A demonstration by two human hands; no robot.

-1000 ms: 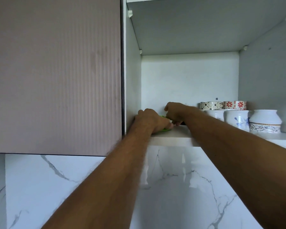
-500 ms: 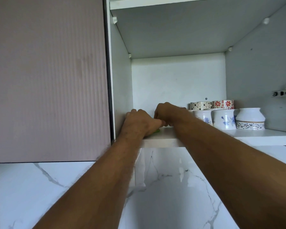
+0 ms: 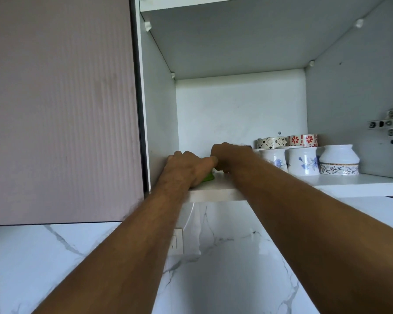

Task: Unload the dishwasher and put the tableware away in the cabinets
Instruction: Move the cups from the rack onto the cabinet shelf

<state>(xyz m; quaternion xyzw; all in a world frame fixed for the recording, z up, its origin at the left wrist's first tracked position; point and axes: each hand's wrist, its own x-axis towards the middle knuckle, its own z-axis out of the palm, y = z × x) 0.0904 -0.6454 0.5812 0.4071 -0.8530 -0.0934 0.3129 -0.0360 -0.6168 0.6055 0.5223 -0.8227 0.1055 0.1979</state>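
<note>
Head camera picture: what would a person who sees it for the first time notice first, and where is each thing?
First come the two bare forearms reaching up from below, with the left hand and right hand meeting at the left front of the cabinet shelf over a small green item that is mostly hidden. Next, the patterned white cups standing in rows on the right of that shelf. The closed ribbed cabinet door fills the left side.

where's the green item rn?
Head view: green item sits on the cabinet shelf at its left end, mostly hidden under the left hand, left of the mugs.
</note>
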